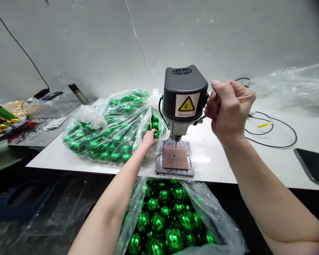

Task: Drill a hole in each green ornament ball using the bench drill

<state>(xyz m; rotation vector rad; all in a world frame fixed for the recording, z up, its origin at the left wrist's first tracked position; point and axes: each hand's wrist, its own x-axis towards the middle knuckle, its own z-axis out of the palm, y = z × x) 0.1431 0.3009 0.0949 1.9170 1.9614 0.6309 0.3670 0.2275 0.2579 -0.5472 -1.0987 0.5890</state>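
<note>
My left hand (150, 139) reaches into the mouth of a clear plastic bag (90, 117) full of shiny green baubles. Its fingers curl around a green bauble (156, 135) there; the fingertips are partly hidden. My right hand (230, 106) is closed in a fist around the feed handle (202, 117) of a small dark drill press (186, 79). Below the drill bit (175, 144) lies a brown square plate (175, 157) with a hole, on the grey base (191, 170). Nearest me, another open bag (215, 212) holds many green baubles (174, 239) below the table edge.
A phone (312, 166) lies at the right edge of the white table (215, 170). Behind my right hand are a looped black cable (295, 136) and clear plastic sheeting (300, 85). Leftward are a flask (78, 94), a white glove (55, 123) and gold baubles (0, 127).
</note>
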